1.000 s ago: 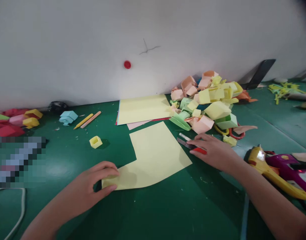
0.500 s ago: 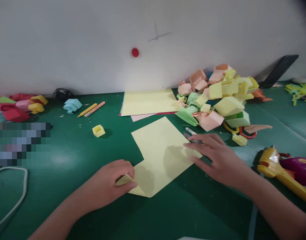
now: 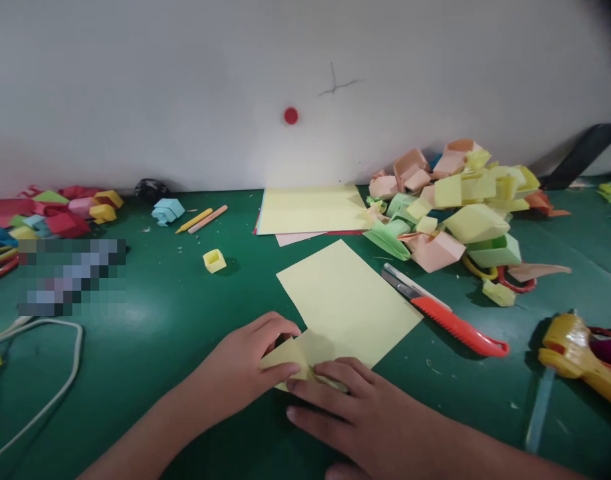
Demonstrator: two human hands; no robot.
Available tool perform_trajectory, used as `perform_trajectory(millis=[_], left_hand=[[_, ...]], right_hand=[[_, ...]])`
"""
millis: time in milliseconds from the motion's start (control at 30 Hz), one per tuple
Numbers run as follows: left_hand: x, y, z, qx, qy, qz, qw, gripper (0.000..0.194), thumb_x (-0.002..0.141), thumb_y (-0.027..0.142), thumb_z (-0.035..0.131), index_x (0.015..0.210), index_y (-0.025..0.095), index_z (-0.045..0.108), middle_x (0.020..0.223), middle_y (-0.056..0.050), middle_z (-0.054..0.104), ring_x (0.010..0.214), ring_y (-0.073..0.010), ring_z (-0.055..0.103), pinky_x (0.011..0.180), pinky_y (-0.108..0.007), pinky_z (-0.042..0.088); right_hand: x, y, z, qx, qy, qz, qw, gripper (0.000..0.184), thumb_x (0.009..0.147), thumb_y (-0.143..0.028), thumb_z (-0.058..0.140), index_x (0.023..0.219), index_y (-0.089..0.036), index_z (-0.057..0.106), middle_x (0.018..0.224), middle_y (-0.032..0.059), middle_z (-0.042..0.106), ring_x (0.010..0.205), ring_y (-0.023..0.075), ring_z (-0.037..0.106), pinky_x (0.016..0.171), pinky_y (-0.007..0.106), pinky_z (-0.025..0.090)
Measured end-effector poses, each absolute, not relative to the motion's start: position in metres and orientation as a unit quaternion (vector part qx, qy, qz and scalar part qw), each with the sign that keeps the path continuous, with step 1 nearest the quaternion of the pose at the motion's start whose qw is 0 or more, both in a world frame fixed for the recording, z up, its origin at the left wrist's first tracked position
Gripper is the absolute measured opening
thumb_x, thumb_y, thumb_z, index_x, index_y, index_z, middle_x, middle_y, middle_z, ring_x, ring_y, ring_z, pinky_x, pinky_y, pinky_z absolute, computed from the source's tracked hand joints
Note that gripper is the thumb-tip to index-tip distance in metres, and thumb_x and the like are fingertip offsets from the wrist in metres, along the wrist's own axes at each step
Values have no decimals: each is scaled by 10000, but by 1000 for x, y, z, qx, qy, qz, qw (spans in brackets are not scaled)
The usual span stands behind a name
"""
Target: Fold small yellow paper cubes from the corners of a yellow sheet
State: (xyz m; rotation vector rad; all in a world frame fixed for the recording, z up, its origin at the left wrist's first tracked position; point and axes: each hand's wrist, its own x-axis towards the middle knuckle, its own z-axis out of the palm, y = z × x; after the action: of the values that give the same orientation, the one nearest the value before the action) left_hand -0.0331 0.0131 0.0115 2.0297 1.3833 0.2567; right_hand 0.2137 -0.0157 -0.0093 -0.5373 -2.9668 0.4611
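A pale yellow sheet of paper (image 3: 352,303) lies slanted on the green table, its near-left part raised and bent over. My left hand (image 3: 250,357) pinches that raised part between thumb and fingers. My right hand (image 3: 355,407) is at the sheet's near edge, fingers stretched and a little apart, fingertips touching the paper close to my left thumb; its thumb is mostly cut off by the frame. To the right of the sheet, a red utility knife (image 3: 460,327) with its blade out lies beside a thin pale strip, touching neither hand.
A stack of coloured paper (image 3: 310,210) lies against the wall. Folded paper pieces (image 3: 478,223) are heaped at right, beyond a yellow glue gun (image 3: 560,340). A small yellow paper box (image 3: 214,261), two pencil-like sticks (image 3: 200,220) and a white cable (image 3: 75,360) are at left.
My right hand has moved from the knife at the sheet's right side down and left to its near edge, uncovering the knife. My left hand keeps its pinch. The view has shifted slightly.
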Motion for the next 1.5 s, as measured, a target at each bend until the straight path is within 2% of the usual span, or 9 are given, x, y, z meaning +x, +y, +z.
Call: perform_trajectory(millis=[67,267,400,600,700,933,1133,1367,1500], left_hand=[[-43,16,13,788,510,97,331,319,882,289,630,1200,298,612,1203,17,617,798,-117,597,716,-241,505],[-66,20,18,847,433,75,298,141,930,252,618,1032,288,708,1151,12,632,1023,-148,620,914,-246,489],[-66,8,19,879,417,64,224,166,958,210,561,974,256,720,1097,-8,655,974,-169,619,865,-279,502],[-65,-41,-4,881,458,103,61,280,992,296,527,1233,225,652,1200,-47,669,1110,-241,595,964,-396,513],[-66,-59,-17,866,480,140,14,339,1012,301,488,1318,217,606,1282,-56,647,1148,-241,589,959,-379,534],[-66,-55,-16,894,430,122,-41,385,1008,101,333,1187,159,669,1214,-69,686,1075,-237,635,917,-390,576],[-68,-43,-11,905,414,91,-44,374,994,70,341,1186,135,656,1140,-88,693,956,-224,653,826,-372,611],[-50,-48,-4,910,396,115,35,395,1035,126,289,1197,163,647,1027,-67,701,824,-173,647,746,-310,621],[-35,-47,0,911,375,134,111,335,1016,131,386,1238,189,631,1085,-80,691,924,-194,643,801,-328,611]], right_hand=[[215,-15,-8,-175,-970,166,36,588,1019,-542,411,1519,-234,401,1636,-3,308,1348,295,417,1094,442,357],[214,-14,0,-171,-964,200,23,519,1028,-481,420,1499,-264,426,1616,-22,351,1283,279,461,1068,439,364],[215,-13,1,-176,-957,230,27,524,1016,-470,450,1505,-288,414,1614,-4,356,1293,282,448,1063,450,365],[215,-14,-4,-206,-942,262,31,575,995,-491,481,1528,-300,374,1626,37,330,1331,302,422,1076,494,357],[213,-15,-5,-222,-937,270,20,609,984,-498,498,1537,-287,357,1638,41,302,1337,307,419,1080,509,360],[209,-13,-1,-231,-940,253,6,619,939,-325,558,1525,-219,390,1617,59,347,1299,305,450,1067,505,395],[208,3,-7,-216,-948,227,54,535,985,-160,423,1516,-224,390,1586,50,403,1286,266,442,1079,465,393],[221,27,-15,-153,-969,186,61,609,890,-20,441,1469,-207,453,1568,48,434,1345,240,416,1125,451,380],[232,28,-14,-178,-970,146,75,521,925,-41,434,1418,-192,512,1518,91,495,1359,246,441,1110,477,416]])
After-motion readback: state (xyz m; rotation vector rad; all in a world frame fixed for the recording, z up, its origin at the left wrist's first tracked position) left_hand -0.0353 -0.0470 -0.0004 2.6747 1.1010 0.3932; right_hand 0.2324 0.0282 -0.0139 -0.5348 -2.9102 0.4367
